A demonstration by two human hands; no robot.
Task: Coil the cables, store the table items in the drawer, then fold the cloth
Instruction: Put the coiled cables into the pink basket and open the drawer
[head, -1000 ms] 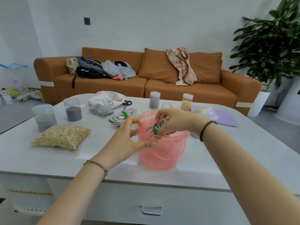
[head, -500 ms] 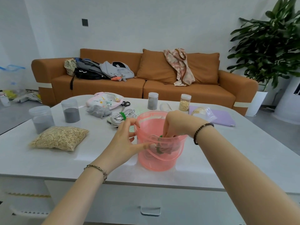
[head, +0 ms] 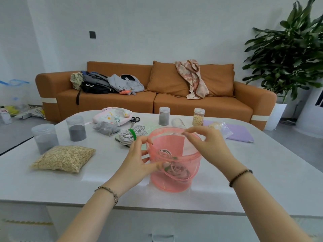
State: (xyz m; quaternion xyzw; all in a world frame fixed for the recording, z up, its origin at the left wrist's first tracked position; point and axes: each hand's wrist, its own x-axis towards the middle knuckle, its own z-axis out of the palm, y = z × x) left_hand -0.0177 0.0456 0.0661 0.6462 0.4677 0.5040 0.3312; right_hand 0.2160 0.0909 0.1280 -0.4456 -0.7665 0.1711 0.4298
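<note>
Your left hand grips the pink bucket at its left rim, thumb on the wall. Your right hand hovers over the rim, fingers loosely spread, empty. The coiled cable lies inside the bucket, below both hands

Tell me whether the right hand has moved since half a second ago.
Yes. The right hand has lifted out of the pink bucket to above its right rim, leaving the coiled cable inside.

left hand grips bucket rim | right hand hovers above | cable inside
</note>
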